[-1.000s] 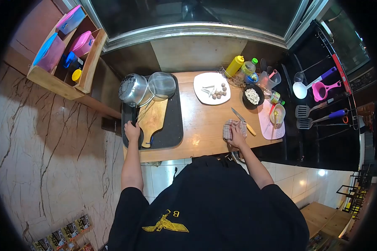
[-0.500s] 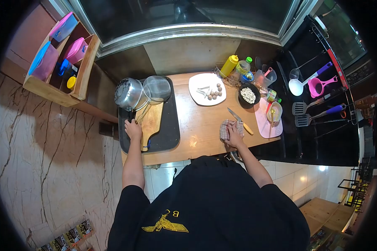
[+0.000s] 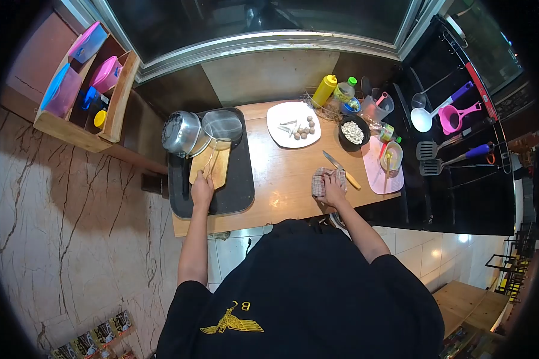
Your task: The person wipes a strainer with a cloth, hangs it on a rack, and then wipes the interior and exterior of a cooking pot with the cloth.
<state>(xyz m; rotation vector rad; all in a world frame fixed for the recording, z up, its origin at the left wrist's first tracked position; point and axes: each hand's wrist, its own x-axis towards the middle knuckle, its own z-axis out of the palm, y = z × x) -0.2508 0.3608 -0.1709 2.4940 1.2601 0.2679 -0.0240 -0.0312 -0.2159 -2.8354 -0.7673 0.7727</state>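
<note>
Strainer (image 3: 222, 125): round, fine mesh, thin handle running down over the wooden board (image 3: 220, 164); lies on the dark tray (image 3: 239, 179) beside the shiny pot (image 3: 181, 133); checked cloth (image 3: 318, 183) bunched on the surface (image 3: 281, 209), next to the knife (image 3: 351, 180); half a second back my left grip (image 3: 202, 189) was at the pot's black handle (image 3: 185, 186); now at the strainer's handle end, cannot tell whether closed; right grip (image 3: 334, 192) remains atop the cloth, pinch unclear; left forearm straight ahead, right slanting inward, both backs up.
</note>
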